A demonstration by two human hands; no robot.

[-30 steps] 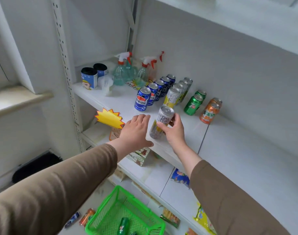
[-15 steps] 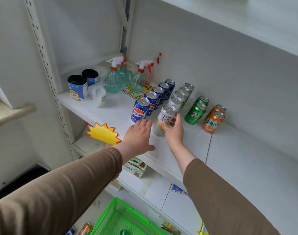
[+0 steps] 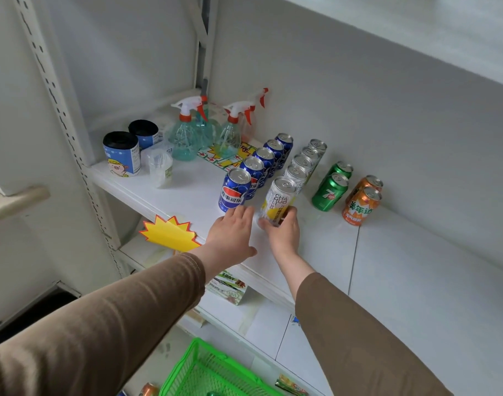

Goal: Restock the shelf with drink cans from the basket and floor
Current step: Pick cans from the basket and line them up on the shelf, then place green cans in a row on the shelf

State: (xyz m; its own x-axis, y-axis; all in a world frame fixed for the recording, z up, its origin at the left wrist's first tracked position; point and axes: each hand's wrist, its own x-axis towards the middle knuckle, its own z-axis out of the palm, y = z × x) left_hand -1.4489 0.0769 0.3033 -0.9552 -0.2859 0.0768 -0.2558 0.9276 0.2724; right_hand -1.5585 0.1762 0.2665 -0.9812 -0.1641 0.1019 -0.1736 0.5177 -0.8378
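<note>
- Placing a white-and-yellow can [image 3: 278, 202] at the front of its row on the white shelf [image 3: 187, 192], we hold it low down with our right hand [image 3: 281, 232], fingers and thumb curled round its base.
- Our left hand [image 3: 233, 232] lies flat on the shelf just beside it, fingers straight, holding nothing; its fingertips are close to the front blue cola can [image 3: 234, 192].
- To finish well, we judge the can should go down upright, straight ahead of the silver-topped cans [image 3: 304, 164] behind it, then be let go gently so it does not rock into them.
- Neighbours are tight: the blue row stands to the left, two green cans [image 3: 331, 190] to the right, and two orange cans [image 3: 361, 204] beyond those. A nudge could topple one.
- Farther left on the shelf stand spray bottles [image 3: 187, 132], two rolls in blue wrappers [image 3: 121, 154] and a small clear cup [image 3: 160, 168].
- A yellow starburst tag [image 3: 167, 232] hangs from the shelf edge.
- Below us the green basket [image 3: 213, 372] waits, with what looks like another can [image 3: 148, 390] on the floor beside it.
</note>
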